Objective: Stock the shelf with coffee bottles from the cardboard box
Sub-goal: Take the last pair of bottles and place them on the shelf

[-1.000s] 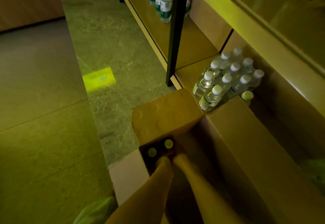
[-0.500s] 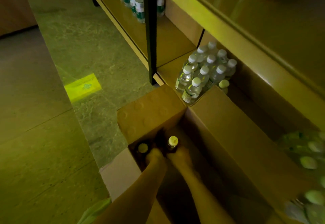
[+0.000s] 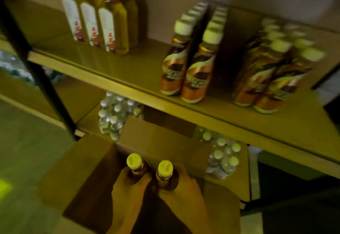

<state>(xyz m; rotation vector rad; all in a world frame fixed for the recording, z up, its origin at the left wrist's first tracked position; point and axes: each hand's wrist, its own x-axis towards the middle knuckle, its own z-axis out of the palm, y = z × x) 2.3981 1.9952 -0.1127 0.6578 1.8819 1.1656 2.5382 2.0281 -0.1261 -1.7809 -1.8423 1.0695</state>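
My left hand (image 3: 127,187) grips one dark coffee bottle (image 3: 135,165) with a pale cap, and my right hand (image 3: 181,184) grips a second coffee bottle (image 3: 164,175) beside it. Both bottles stand upright, side by side, above the open cardboard box (image 3: 88,171) on the floor. On the middle shelf (image 3: 147,79) stand rows of copper-labelled coffee bottles (image 3: 191,64), with another group of coffee bottles (image 3: 272,72) further right.
Tall oil bottles (image 3: 99,16) stand at the left of the same shelf. Packs of water bottles (image 3: 116,118) and more water bottles (image 3: 222,156) sit on the bottom shelf behind the box. A black upright post (image 3: 36,72) rises at the left.
Both hands have lifted the two bottles up out of the box. The view has swung up and right, from the floor and box to the shelf with the coffee bottles.
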